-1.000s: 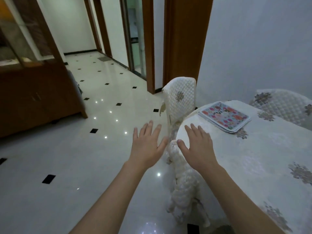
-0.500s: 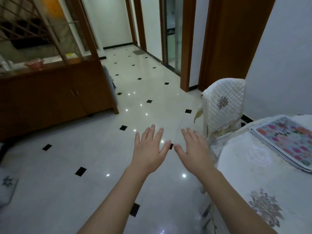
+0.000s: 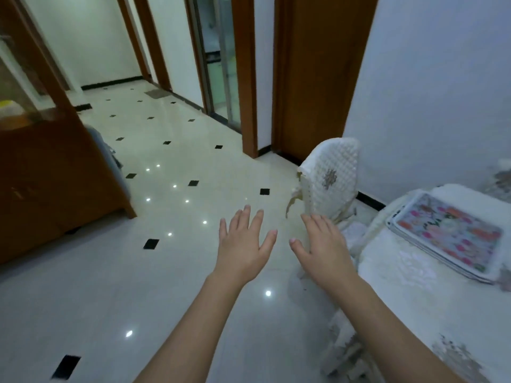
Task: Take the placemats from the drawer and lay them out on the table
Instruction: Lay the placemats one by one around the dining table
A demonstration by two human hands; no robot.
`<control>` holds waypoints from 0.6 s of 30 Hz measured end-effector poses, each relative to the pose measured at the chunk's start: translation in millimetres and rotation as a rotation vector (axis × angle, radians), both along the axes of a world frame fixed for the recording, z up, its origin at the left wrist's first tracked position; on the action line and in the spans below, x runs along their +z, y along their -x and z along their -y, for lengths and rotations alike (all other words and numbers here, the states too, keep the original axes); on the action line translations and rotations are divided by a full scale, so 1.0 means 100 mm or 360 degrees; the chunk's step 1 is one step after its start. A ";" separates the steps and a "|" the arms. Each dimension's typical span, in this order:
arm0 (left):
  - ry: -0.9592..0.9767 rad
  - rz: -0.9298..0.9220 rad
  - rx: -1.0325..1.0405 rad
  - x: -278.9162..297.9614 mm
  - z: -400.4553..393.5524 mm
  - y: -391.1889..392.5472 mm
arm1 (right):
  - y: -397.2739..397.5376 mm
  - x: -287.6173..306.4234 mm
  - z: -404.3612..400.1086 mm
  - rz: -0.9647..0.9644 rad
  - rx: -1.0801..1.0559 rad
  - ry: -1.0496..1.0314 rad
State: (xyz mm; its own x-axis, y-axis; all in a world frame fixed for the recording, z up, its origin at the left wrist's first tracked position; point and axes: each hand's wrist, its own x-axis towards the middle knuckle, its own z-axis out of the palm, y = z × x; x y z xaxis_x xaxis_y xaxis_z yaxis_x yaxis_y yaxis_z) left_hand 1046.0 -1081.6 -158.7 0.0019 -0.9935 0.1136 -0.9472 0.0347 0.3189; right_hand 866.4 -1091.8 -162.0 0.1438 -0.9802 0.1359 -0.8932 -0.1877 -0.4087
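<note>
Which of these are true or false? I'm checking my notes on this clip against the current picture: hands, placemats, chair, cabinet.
1. Both the left hand and the right hand are open and hold nothing. True.
2. A stack of floral placemats lies on the table. True.
3. The right hand rests on the placemats. False: it is in the air, apart from them, to their left.
4. The chair wears a white quilted cover. True.
5. The wooden cabinet stands to the right of the table. False: it stands at the left, across the floor.
</note>
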 end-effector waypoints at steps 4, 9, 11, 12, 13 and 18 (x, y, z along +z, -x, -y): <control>0.0047 -0.0022 -0.0356 0.05 0.55 0.47 | 0.41 0.12 0.14 -0.0045 -0.0336 0.0057; 0.0076 -0.0042 -0.0743 0.14 0.84 1.33 | 1.19 0.18 0.09 -0.0050 -0.0711 0.0045; 0.0074 -0.0032 -0.0837 0.16 0.91 1.66 | 1.49 0.21 0.04 -0.0052 -0.0841 0.0059; 0.0064 -0.0026 -0.0872 0.16 0.95 1.82 | 1.64 0.22 0.01 -0.0048 -0.0898 0.0061; 0.0058 -0.0023 -0.0906 0.17 0.97 1.99 | 1.78 0.23 -0.02 -0.0041 -0.0947 0.0064; 0.0077 0.0013 -0.1049 0.26 1.03 2.61 | 2.38 0.28 -0.05 0.0037 -0.1115 0.0090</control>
